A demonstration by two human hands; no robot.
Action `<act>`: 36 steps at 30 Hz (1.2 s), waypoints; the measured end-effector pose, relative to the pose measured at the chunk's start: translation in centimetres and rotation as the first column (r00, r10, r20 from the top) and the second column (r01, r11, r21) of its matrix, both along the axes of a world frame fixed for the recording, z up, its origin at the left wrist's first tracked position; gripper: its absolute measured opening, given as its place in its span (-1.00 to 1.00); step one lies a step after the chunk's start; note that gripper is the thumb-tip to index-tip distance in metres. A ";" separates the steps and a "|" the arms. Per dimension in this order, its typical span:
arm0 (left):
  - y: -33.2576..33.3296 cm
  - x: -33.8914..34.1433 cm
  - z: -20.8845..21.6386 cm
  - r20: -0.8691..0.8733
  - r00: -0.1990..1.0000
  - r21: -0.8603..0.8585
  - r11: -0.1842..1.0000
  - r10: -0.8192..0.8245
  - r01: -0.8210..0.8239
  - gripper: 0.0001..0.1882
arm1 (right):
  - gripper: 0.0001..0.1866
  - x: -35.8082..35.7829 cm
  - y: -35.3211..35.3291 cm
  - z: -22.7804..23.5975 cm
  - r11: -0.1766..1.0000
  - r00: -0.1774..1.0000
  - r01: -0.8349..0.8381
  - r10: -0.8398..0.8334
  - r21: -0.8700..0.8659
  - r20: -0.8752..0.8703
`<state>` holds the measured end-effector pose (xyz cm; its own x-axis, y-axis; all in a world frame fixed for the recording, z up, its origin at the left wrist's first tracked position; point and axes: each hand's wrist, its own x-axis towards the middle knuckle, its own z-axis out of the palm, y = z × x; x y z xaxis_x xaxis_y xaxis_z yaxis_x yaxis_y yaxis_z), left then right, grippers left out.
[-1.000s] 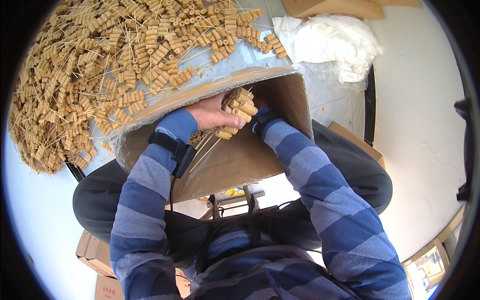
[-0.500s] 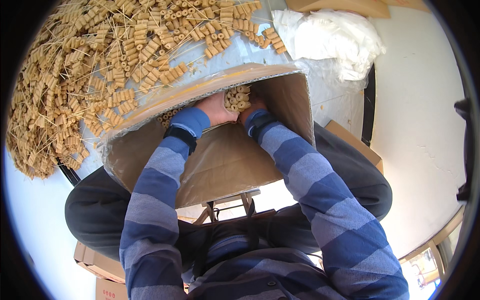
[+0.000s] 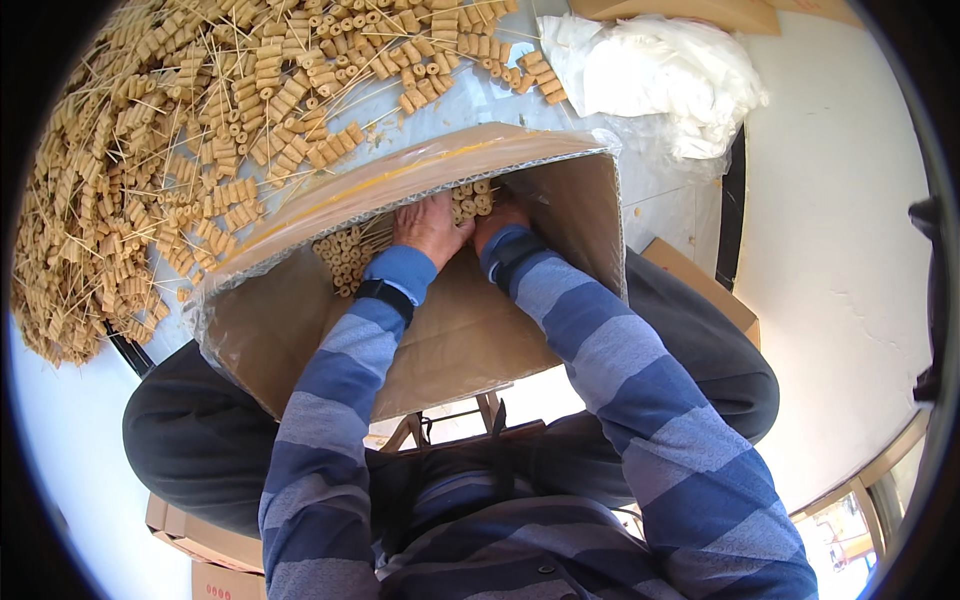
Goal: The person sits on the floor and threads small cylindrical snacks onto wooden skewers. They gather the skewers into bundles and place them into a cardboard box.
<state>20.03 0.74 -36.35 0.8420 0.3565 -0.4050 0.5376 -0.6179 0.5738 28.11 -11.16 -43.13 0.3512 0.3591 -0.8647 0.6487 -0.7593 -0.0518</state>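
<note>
A cardboard box (image 3: 470, 340), lined with clear plastic, lies tilted between my legs with its opening toward me. Inside it, a bundle of skewers (image 3: 470, 203) threaded with tan hollow rolls sits between my two hands, roll ends facing me. My left hand (image 3: 430, 230) is closed against the bundle's left side, thumb toward me and fingertips hidden. On the other side my right hand (image 3: 500, 222) grips the bundle, mostly covered by its sleeve and the box's shadow. Another group of skewers (image 3: 343, 260) lies in the box, left of my left hand.
A large heap of the same skewers (image 3: 130, 190) covers the table (image 3: 440, 115) beyond the box and to the left. White plastic bags (image 3: 680, 85) lie bunched at the far right. Cardboard boxes (image 3: 205, 530) stand at the lower left, another (image 3: 700, 290) beside my right leg.
My left hand has shifted slightly right and turned, its back now more visible. More of the left group of skewers shows. The bundle between my hands sits a little deeper.
</note>
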 end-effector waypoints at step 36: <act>-1.6 1.7 -2.2 0.036 0.981 0.386 0.908 -0.190 0.162 -0.12 | -0.50 0.5 -1.5 -1.7 0.980 0.955 -0.197 0.200 -0.034 0.218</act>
<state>21.73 -0.86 -38.58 0.9266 0.3146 -0.2058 0.3667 -0.8772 0.3099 28.57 -12.69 -44.81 0.4553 0.4311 -0.7790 0.7809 -0.6137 0.1168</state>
